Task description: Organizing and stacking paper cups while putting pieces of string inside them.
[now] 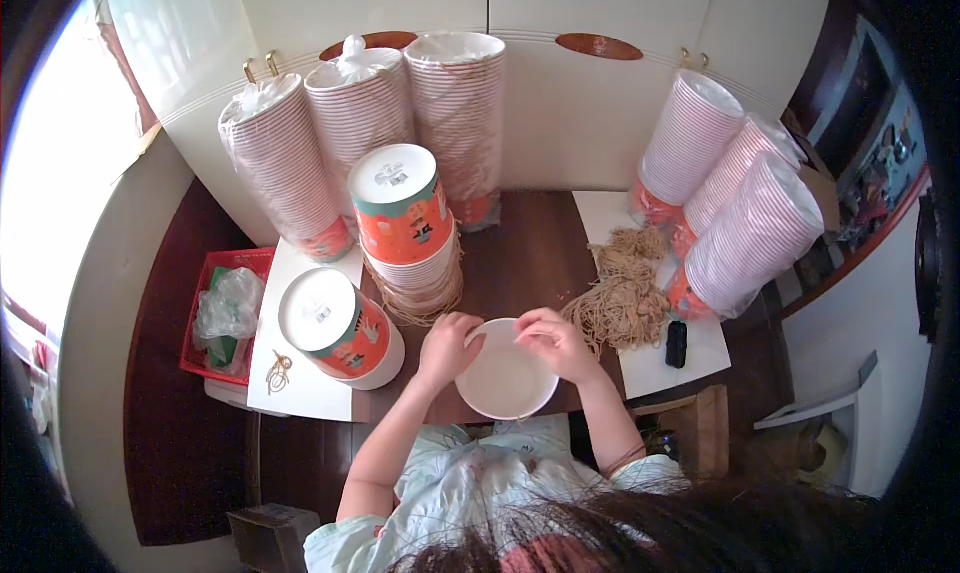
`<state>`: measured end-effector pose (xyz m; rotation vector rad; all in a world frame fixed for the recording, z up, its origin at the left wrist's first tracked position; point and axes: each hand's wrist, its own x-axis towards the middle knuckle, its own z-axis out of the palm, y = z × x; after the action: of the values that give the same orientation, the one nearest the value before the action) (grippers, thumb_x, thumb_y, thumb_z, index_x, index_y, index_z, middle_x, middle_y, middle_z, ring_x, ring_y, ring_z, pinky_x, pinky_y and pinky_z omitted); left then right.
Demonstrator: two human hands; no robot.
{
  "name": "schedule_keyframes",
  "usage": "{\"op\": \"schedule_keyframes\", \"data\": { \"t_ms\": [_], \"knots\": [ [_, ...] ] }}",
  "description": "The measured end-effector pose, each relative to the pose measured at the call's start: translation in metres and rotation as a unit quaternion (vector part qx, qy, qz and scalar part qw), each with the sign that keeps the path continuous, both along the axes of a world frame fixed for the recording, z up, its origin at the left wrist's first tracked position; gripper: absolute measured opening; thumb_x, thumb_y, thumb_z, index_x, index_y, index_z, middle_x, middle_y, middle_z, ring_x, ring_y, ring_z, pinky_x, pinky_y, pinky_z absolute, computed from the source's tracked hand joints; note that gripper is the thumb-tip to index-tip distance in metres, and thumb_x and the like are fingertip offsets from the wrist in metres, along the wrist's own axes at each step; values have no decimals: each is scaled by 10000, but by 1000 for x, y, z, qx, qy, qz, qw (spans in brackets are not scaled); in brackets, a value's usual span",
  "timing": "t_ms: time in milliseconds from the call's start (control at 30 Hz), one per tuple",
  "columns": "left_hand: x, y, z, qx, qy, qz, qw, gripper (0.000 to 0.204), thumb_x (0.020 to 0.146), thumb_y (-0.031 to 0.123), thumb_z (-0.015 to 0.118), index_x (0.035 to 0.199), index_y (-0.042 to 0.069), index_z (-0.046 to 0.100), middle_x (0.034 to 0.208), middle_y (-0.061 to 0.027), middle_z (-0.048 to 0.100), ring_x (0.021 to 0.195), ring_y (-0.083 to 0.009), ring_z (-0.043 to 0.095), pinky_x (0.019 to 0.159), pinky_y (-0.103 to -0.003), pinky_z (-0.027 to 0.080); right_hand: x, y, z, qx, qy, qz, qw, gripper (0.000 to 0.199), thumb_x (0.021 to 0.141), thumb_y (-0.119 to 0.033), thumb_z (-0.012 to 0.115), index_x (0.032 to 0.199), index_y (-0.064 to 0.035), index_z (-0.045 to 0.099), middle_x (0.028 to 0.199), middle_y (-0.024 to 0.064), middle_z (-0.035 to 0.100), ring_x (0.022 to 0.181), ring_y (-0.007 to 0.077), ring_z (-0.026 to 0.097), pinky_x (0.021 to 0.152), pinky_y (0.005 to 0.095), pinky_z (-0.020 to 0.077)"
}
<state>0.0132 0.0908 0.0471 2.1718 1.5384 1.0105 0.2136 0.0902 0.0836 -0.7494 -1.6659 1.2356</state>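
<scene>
A white paper bucket (505,381) stands mouth up at the near table edge, in front of me. My left hand (449,351) is at its far left rim, fingers curled and thumb bent in. My right hand (558,345) is closed in a pinch over the far right rim. What either hand pinches is too small to make out. A short bit of tan cord shows at the near rim. Just right of my right hand lies a heap of tan cords (622,308). Left of my left hand, an orange printed bucket (358,345) stands upside down on another.
Behind stands a taller upside-down bucket stack (405,235) with cords round its lower part. Wrapped bucket stacks (455,123) rise at the back left, more wrapped stacks (750,238) at the right. A black object (676,345), a loose cord bundle (279,373) and a red basket (192,318) flank the table.
</scene>
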Motion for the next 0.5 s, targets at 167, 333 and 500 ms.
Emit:
{"op": "schedule_keyframes", "data": {
  "t_ms": [167, 333, 500],
  "knots": [
    [5, 28, -27, -84, -7, -58, 995, 203, 700, 143, 614, 872, 36, 617, 820, -145, 594, 764, -300, 574, 667, -360, 469, -14, -8, -28, -73, -108, -15, 991, 107, 802, -80, 563, 828, 5, 623, 783, 70, 579, 651, 131, 570, 612, 271, 464],
    [12, 4, -21, -83, -102, 5, 991, 126, 718, 98, 605, 799, 3, 584, 723, -151, 573, 643, -301, 573, 594, -352, 462, -16, -15, -21, 65, -298, -111, 946, 162, 787, -199, 574, 823, -56, 641, 734, 110, 602, 671, 271, 585, 590, 337, 457],
    [13, -37, -31, -56, -141, 41, 987, 139, 740, 70, 598, 831, 0, 518, 741, -148, 546, 611, -261, 559, 552, -331, 454, -30, -22, -28, 102, -273, -147, 945, 140, 767, -186, 578, 821, -73, 639, 729, 97, 598, 657, 271, 582, 571, 350, 461]
  ]
}}
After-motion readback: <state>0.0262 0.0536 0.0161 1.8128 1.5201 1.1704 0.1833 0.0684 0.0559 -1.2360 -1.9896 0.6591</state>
